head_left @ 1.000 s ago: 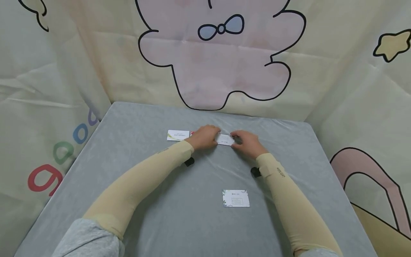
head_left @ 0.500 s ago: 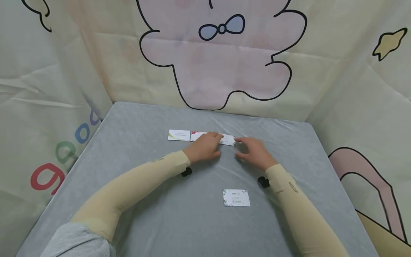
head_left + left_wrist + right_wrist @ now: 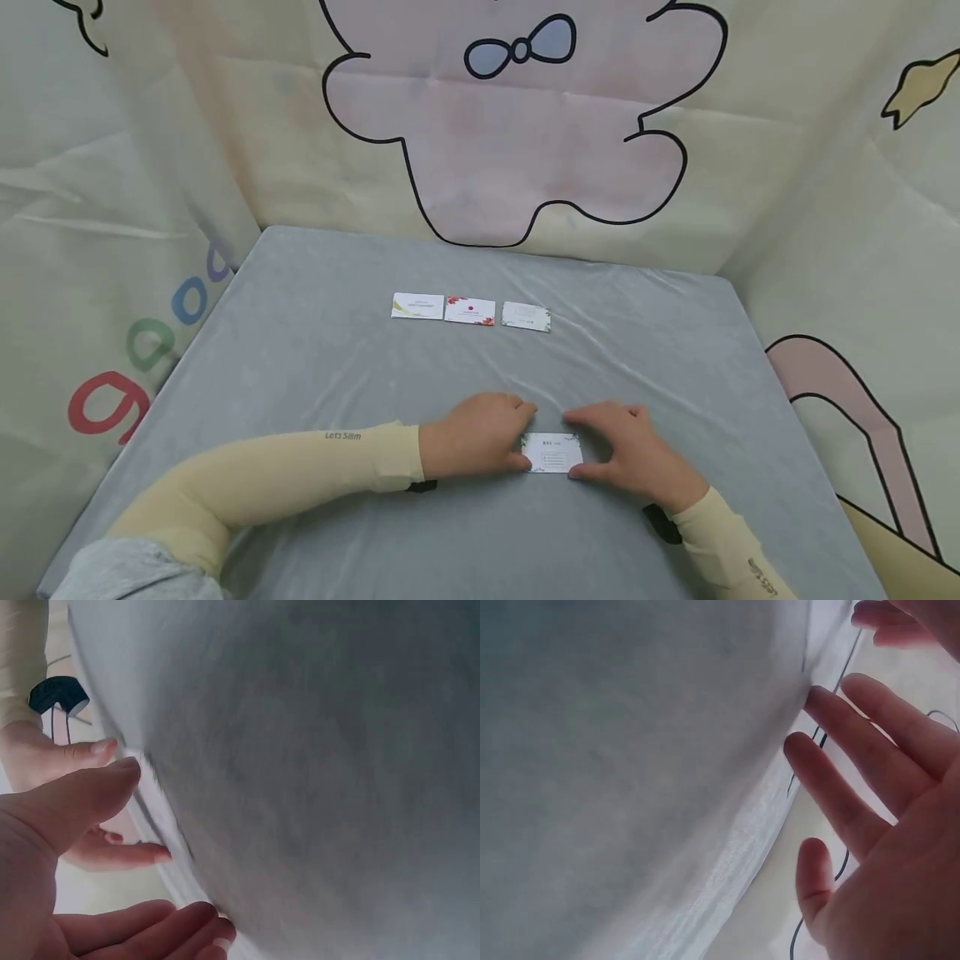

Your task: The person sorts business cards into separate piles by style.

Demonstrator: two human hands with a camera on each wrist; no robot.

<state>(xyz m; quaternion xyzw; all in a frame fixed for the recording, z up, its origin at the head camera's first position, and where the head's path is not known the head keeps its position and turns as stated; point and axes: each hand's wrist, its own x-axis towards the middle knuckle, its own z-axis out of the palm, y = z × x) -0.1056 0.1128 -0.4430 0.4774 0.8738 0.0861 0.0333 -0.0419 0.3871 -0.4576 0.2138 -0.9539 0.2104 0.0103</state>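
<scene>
A white card (image 3: 552, 452) with leafy corners and printed lines lies flat near the middle of the table, between my two hands. My left hand (image 3: 483, 435) is at its left side, thumb tip right at the lower left corner and fingers ahead of the upper left corner. On the other side, my right hand (image 3: 633, 446) spreads thumb and fingers apart, the thumb by the lower right corner. In the left wrist view the card (image 3: 161, 802) shows as a thin pale strip beyond the thumb. The right wrist view shows the right hand's fingers (image 3: 847, 795) spread apart.
Farther back, three cards form a row: one with a green-yellow curve (image 3: 417, 307), one with red flowers (image 3: 470, 311) and one with leafy corners (image 3: 527, 317). A grey cloth covers the table (image 3: 337, 367). Printed curtains (image 3: 517, 167) enclose its back and sides.
Both hands have left the leafy card at the right end of the back row and come toward me, to either side of the near card. The back row now shows fully.
</scene>
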